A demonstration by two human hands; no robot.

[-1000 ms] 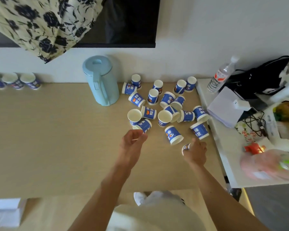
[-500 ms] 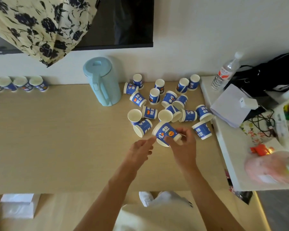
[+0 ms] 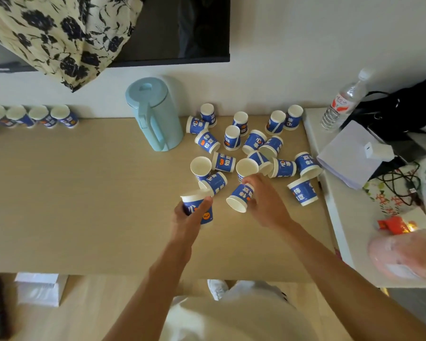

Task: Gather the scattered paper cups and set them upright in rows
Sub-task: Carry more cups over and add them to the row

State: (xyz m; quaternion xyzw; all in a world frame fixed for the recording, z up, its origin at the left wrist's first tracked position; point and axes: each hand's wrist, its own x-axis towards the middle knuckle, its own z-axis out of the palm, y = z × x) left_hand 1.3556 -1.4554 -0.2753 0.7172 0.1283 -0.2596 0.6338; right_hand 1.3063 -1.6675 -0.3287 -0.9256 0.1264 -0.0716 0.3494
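Several blue-and-white paper cups (image 3: pixel 252 141) lie scattered on the wooden table (image 3: pixel 71 193), some on their sides, some upside down. My left hand (image 3: pixel 188 219) grips one cup (image 3: pixel 207 216) upright just above the table, near the pile's front left. My right hand (image 3: pixel 265 200) holds a tilted cup (image 3: pixel 240 196) with its mouth facing down-left. A row of upright cups (image 3: pixel 38 115) stands against the wall at the far left.
A light blue jug (image 3: pixel 155 113) stands left of the pile by the wall. A white side table (image 3: pixel 340 217) on the right carries a water bottle (image 3: pixel 343 100), a black bag (image 3: pixel 403 107), papers, cables and a plastic bag. The table's near edge is close to my body.
The cup my right hand held has passed to my left hand, which moved left with it. My right hand has taken hold of another cup from the pile.
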